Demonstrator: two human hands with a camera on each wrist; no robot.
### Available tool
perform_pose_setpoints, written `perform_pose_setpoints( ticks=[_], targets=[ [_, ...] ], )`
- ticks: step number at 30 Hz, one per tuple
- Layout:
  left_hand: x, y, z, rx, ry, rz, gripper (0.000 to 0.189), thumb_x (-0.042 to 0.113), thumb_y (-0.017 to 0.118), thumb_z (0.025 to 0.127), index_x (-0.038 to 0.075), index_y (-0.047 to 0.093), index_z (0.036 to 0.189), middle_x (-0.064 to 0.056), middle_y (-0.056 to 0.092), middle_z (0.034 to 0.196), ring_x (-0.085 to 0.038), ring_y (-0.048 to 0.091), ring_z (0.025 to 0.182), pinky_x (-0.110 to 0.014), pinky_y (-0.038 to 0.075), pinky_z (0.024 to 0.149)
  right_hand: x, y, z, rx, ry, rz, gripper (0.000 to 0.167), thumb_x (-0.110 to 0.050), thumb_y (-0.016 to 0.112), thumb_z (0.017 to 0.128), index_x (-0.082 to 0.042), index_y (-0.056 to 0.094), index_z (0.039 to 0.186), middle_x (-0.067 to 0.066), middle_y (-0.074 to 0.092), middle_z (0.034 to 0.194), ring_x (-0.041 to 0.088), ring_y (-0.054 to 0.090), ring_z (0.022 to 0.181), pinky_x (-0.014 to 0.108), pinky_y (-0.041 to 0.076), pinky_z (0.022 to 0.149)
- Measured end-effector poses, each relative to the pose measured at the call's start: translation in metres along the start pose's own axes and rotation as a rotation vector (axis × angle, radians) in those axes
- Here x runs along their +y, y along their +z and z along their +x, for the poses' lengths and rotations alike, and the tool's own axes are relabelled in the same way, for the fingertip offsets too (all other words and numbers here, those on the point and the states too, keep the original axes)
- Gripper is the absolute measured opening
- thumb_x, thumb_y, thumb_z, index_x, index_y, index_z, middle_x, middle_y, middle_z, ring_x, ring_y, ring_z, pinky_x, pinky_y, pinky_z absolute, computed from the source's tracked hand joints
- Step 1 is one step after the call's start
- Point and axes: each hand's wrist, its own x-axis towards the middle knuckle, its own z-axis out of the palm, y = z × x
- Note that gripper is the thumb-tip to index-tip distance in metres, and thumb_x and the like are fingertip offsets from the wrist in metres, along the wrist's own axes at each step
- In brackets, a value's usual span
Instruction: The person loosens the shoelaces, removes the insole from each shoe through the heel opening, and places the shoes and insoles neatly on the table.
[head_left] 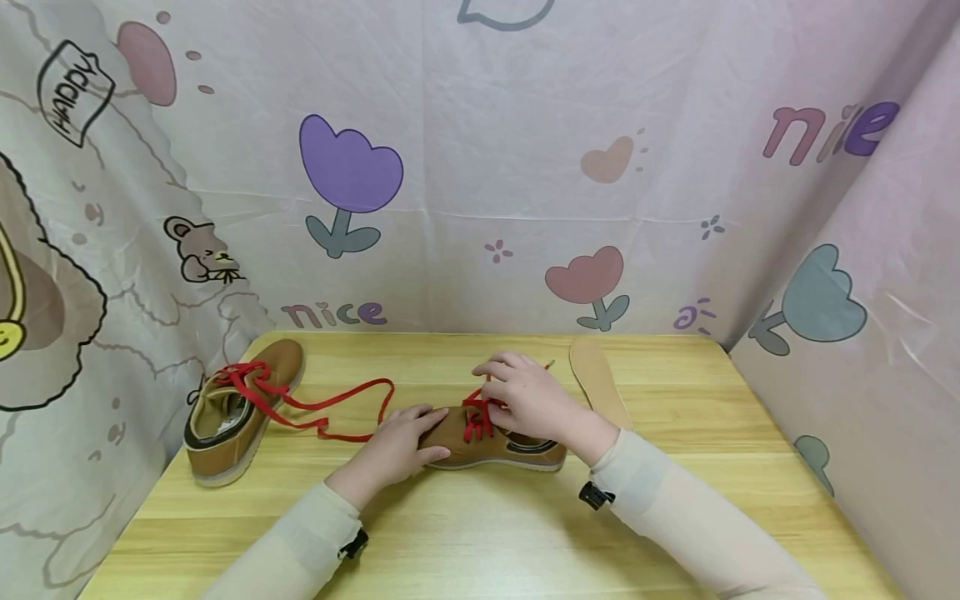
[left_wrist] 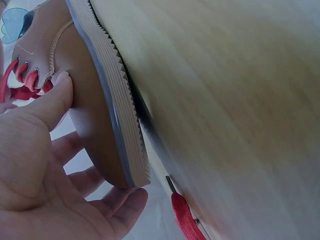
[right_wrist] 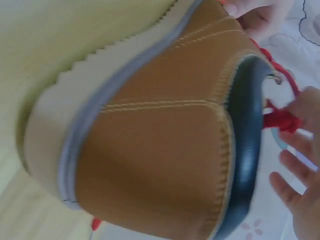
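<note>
A brown leather shoe (head_left: 450,442) lies on the table, its toe to the left and its dark-lined opening to the right. My left hand (head_left: 396,446) grips the toe, thumb on the near side in the head view. From the left wrist the shoe's ridged pale sole (left_wrist: 117,95) shows beside the fingers. Over the tongue, my right hand (head_left: 528,398) pinches a red shoelace (right_wrist: 282,120) between thumb and forefinger, with the other fingers spread apart. Red lacing (head_left: 476,421) runs through the eyelets. The shoe's heel (right_wrist: 155,160) fills much of the right wrist view.
A second brown shoe (head_left: 228,454) stands at the left, its long red lace (head_left: 341,393) trailing across the table towards my left hand. A beige insole (head_left: 596,379) lies behind my right hand. Printed curtains (head_left: 465,167) enclose the wooden table (head_left: 480,542) at the back and sides.
</note>
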Motion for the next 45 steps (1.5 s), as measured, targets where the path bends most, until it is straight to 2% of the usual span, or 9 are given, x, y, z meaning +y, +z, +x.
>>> perform_pose_setpoints(
  ticks=[4, 9, 15, 24, 28, 31, 35, 39, 45],
  targets=[
    [0.001, -0.001, 0.000, 0.002, -0.001, -0.004, 0.064, 0.042, 0.070, 0.092, 0.016, 0.053, 0.147, -0.020, 0.049, 0.147, -0.044, 0.045, 0.131, -0.060, 0.037, 0.106, -0.005, -0.005, 0.002, -0.068, -0.007, -0.106, 0.006, -0.020, 0.076, 0.086, -0.020, 0.071, 0.085, 0.003, 0.065, 0.125, 0.023, 0.055, 0.118, 0.040, 0.046, 0.102],
    [0.001, -0.001, 0.000, 0.004, 0.000, -0.009, 0.064, 0.041, 0.070, 0.092, 0.015, 0.053, 0.147, -0.020, 0.048, 0.147, -0.044, 0.044, 0.131, -0.061, 0.037, 0.106, -0.010, -0.007, 0.002, -0.067, 0.139, 0.098, 0.004, -0.014, 0.076, 0.089, -0.017, 0.074, 0.089, 0.004, 0.064, 0.127, 0.024, 0.055, 0.118, 0.040, 0.047, 0.101],
    [0.000, -0.001, 0.000, -0.009, -0.004, -0.016, 0.064, 0.042, 0.070, 0.093, 0.015, 0.052, 0.148, -0.020, 0.047, 0.148, -0.044, 0.043, 0.132, -0.062, 0.036, 0.106, -0.008, -0.008, 0.000, 0.066, 0.352, 0.443, 0.009, -0.006, 0.069, 0.092, -0.014, 0.073, 0.093, 0.009, 0.063, 0.129, 0.030, 0.053, 0.122, 0.050, 0.046, 0.100],
    [0.001, -0.001, -0.001, -0.016, -0.001, -0.005, 0.065, 0.042, 0.069, 0.093, 0.015, 0.051, 0.149, -0.021, 0.046, 0.149, -0.046, 0.041, 0.135, -0.063, 0.030, 0.110, 0.014, -0.036, 0.011, 0.319, 0.574, 0.740, 0.010, -0.006, 0.064, 0.097, -0.002, 0.072, 0.093, 0.014, 0.060, 0.129, 0.027, 0.062, 0.098, 0.038, 0.052, 0.084],
    [0.002, -0.001, -0.001, -0.012, 0.004, 0.004, 0.065, 0.042, 0.069, 0.092, 0.014, 0.051, 0.149, -0.021, 0.046, 0.149, -0.047, 0.042, 0.134, -0.063, 0.030, 0.111, 0.037, -0.060, 0.015, 0.393, 0.619, 0.801, 0.014, -0.007, 0.065, 0.097, 0.005, 0.070, 0.095, 0.016, 0.059, 0.130, 0.034, 0.064, 0.102, 0.036, 0.054, 0.086],
    [0.002, -0.001, 0.000, -0.018, 0.005, 0.006, 0.065, 0.042, 0.069, 0.093, 0.014, 0.051, 0.149, -0.022, 0.046, 0.149, -0.047, 0.041, 0.134, -0.063, 0.029, 0.111, 0.052, -0.073, 0.008, 0.399, 0.654, 0.831, 0.013, -0.002, 0.061, 0.096, 0.007, 0.069, 0.101, 0.016, 0.058, 0.133, 0.032, 0.062, 0.113, 0.032, 0.054, 0.085],
    [0.003, -0.002, 0.000, -0.019, 0.007, 0.013, 0.065, 0.042, 0.069, 0.093, 0.015, 0.051, 0.149, -0.021, 0.046, 0.149, -0.046, 0.042, 0.134, -0.062, 0.031, 0.110, 0.065, -0.081, -0.005, 0.394, 0.705, 0.877, 0.022, 0.008, 0.051, 0.091, 0.010, 0.065, 0.107, 0.017, 0.056, 0.137, 0.023, 0.051, 0.126, 0.030, 0.044, 0.095],
    [0.002, -0.003, 0.000, -0.009, 0.002, 0.013, 0.065, 0.042, 0.069, 0.092, 0.015, 0.051, 0.149, -0.021, 0.047, 0.148, -0.046, 0.042, 0.134, -0.063, 0.032, 0.109, 0.071, -0.079, -0.011, 0.393, 0.726, 0.921, 0.021, 0.010, 0.049, 0.090, 0.014, 0.061, 0.107, 0.022, 0.053, 0.139, 0.026, 0.048, 0.128, 0.035, 0.039, 0.100],
    [0.001, 0.000, -0.001, -0.007, 0.004, 0.013, 0.065, 0.042, 0.069, 0.093, 0.015, 0.051, 0.149, -0.021, 0.047, 0.148, -0.047, 0.042, 0.134, -0.063, 0.030, 0.111, 0.071, -0.067, -0.015, 0.294, 0.754, 0.859, 0.016, 0.002, 0.054, 0.095, 0.009, 0.063, 0.105, 0.021, 0.054, 0.138, 0.032, 0.046, 0.132, 0.044, 0.037, 0.105]
  ],
)
